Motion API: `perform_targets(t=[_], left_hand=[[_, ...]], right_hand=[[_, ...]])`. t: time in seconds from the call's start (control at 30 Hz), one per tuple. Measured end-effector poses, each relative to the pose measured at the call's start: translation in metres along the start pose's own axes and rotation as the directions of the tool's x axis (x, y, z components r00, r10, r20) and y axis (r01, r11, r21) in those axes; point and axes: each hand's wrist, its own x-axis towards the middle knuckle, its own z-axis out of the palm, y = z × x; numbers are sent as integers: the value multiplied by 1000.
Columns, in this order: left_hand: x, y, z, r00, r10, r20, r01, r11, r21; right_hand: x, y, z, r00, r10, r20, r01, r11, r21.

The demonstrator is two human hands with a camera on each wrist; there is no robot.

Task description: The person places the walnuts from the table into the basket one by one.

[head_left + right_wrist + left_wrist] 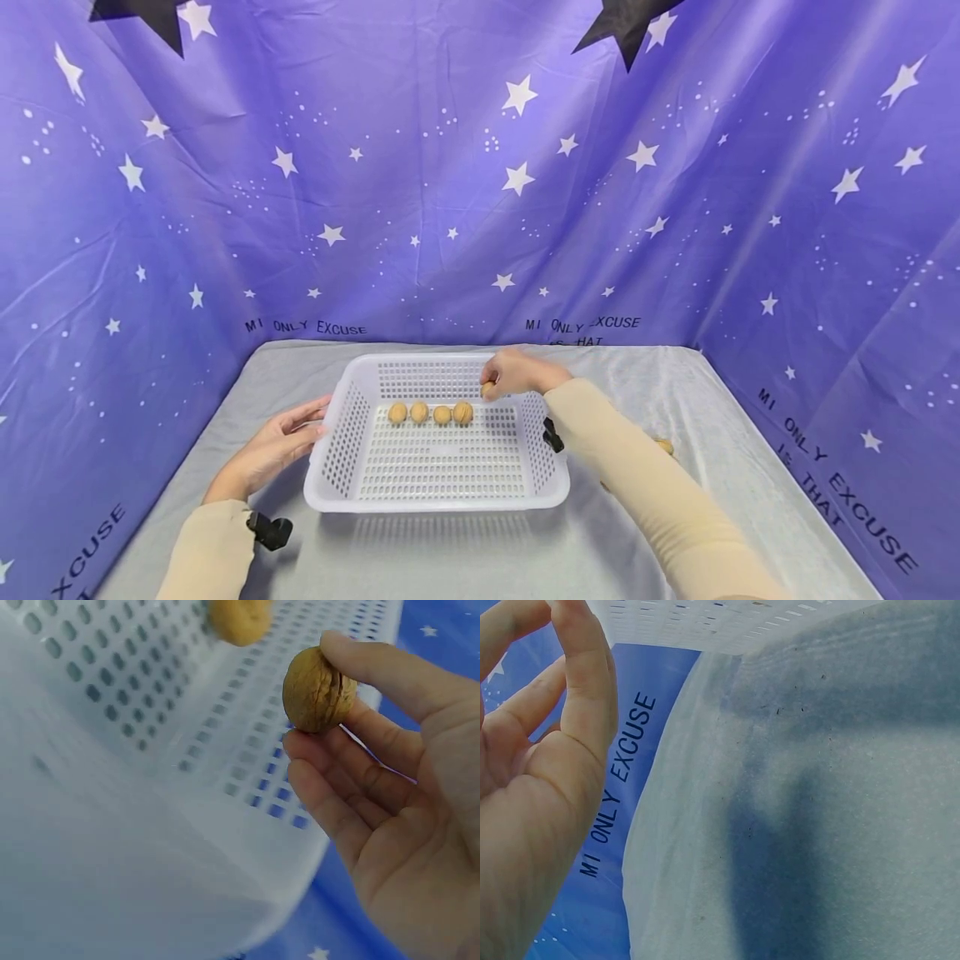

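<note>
Purple-blue cloth [420,167] is hanging behind and along both sides, carrying white stars, white dots, black lettering and large black stars at its top edge. Grey fabric is covering the worktop [292,367], creasing lightly at the right. Upon it a white plastic basket [438,505] is standing upright, showing rows of small holes in its floor and walls. Two cream sleeves are reaching in from the near side, the left sleeve [206,550] ending well short of the basket and the right sleeve [652,492] passing across the worktop to the basket's right end. The left hand [273,450] is resting at the basket's left rim with its fingers loosely extended; whether they are touching the plastic, I cannot tell. The right hand [519,372] is pinching a single walnut [311,690] between thumb and fingertips, holding it toward the basket's far right part. Black wrist devices are showing at both cuffs, one on the left [270,531], one on the right [553,435]. Four walnuts [419,412] are lying in a row across the basket floor, left of the held one. Another walnut [665,446] is lying on the worktop beyond the right sleeve, partly hidden by it.
</note>
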Motion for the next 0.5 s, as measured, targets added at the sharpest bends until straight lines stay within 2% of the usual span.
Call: perform_targets(t=[0.27, 0.5], left_hand=[[-1, -1, -1, 1000, 0, 0, 0, 1000, 4], [-1, -2, -1, 1000, 9, -4, -9, 1000, -12]], right_hand=[[14, 3, 21, 995, 66, 71, -62, 996, -59], [22, 7, 36, 993, 85, 77, -78, 994, -82]])
